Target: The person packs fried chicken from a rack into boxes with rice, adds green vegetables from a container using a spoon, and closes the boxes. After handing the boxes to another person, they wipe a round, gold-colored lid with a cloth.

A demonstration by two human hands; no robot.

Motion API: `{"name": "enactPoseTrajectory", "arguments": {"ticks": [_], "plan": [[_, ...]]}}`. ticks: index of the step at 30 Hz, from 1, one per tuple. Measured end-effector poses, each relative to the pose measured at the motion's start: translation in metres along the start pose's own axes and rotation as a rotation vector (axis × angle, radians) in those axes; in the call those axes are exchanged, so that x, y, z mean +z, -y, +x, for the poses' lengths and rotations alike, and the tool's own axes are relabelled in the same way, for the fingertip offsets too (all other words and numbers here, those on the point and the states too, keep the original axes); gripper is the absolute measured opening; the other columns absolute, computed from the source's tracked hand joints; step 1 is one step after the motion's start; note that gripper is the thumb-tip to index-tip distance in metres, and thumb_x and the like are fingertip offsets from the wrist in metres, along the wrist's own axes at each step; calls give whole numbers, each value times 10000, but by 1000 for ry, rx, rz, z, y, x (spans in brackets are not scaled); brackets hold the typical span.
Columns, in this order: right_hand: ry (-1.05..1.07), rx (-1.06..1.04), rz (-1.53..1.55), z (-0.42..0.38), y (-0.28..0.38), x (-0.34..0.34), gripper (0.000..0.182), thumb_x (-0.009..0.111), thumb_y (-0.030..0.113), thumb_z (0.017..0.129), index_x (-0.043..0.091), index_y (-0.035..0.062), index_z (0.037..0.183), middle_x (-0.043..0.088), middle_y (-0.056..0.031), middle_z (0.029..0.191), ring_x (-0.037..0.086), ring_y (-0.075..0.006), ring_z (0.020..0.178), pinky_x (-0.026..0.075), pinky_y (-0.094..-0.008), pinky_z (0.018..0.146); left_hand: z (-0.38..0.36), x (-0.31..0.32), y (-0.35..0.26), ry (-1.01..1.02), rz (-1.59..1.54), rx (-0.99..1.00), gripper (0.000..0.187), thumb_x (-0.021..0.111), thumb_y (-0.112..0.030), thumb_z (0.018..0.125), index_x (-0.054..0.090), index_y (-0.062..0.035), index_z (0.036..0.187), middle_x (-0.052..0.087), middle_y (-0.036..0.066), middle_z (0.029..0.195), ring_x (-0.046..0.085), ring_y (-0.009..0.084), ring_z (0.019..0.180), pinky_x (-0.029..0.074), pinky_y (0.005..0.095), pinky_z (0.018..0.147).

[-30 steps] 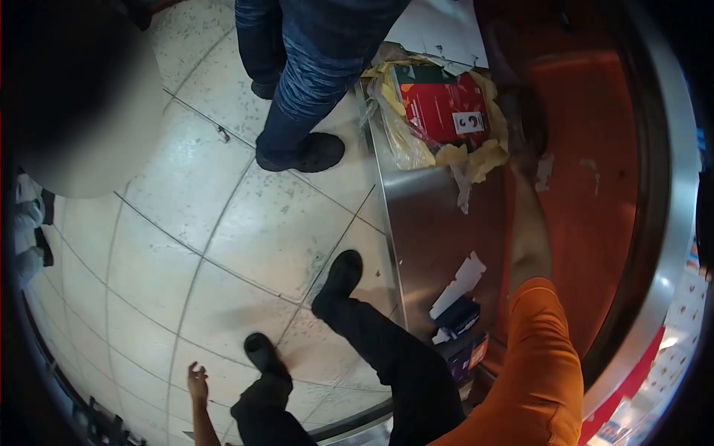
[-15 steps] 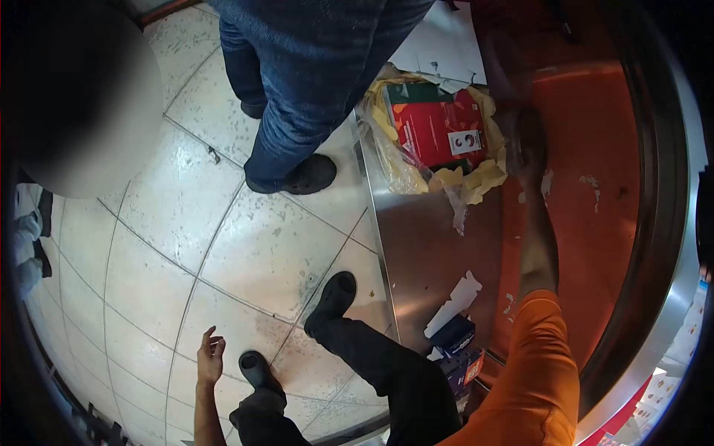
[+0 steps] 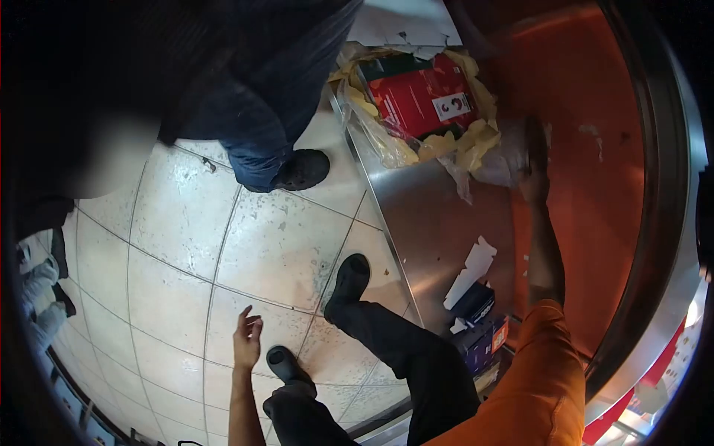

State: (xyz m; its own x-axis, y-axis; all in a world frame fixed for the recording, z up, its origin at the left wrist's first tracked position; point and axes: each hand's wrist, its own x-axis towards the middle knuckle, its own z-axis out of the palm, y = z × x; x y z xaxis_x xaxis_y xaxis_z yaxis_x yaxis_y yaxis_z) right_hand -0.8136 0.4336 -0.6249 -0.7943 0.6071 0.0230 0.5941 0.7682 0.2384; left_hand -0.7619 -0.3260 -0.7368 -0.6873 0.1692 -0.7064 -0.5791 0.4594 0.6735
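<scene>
The red box [image 3: 401, 108] lies on the worktop [image 3: 439, 212], set in torn, crumpled yellow wrap [image 3: 482, 140] with clear plastic at its edges. Its face is red with a dark green band along the far side, pale lines of small print and a white label bearing dark curved shapes. To the right of the red box, the right hand [image 3: 532, 186] is over a red panel [image 3: 595, 223], next to a translucent film [image 3: 500, 157]. Shadow and blur blend its fingers with something dark; whether they grip anything, I cannot tell. Well apart from the red box, down to its left, the left hand [image 3: 248, 342] hangs above the floor, fingers loosely curled and holding nothing. The small print is unreadable. The white sheet [image 3: 401, 24] beyond the red box is cut off by the top edge.
</scene>
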Motion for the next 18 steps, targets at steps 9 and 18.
{"name": "enactPoseTrajectory", "arguments": {"ticks": [9, 18], "plan": [[-256, -378, -112, -28, 32, -16, 331, 599, 241, 888, 597, 7, 1122, 630, -238, 1025, 604, -415, 934, 450, -480, 876, 15, 23, -28, 79, -1, 55, 510, 580, -311, 972, 440, -60, 1393, 653, 190, 1119, 640, 254, 1009, 495, 369, 897], [-317, -178, 142, -124, 83, -85, 168, 641, 118, 777, 646, 81, 941, 642, -155, 903, 632, -350, 873, 495, -444, 751, 21, 70, -109, 248, -244, 168, 440, 561, -212, 987, 453, -56, 1384, 633, 143, 1166, 620, 198, 1067, 461, 309, 941]]}}
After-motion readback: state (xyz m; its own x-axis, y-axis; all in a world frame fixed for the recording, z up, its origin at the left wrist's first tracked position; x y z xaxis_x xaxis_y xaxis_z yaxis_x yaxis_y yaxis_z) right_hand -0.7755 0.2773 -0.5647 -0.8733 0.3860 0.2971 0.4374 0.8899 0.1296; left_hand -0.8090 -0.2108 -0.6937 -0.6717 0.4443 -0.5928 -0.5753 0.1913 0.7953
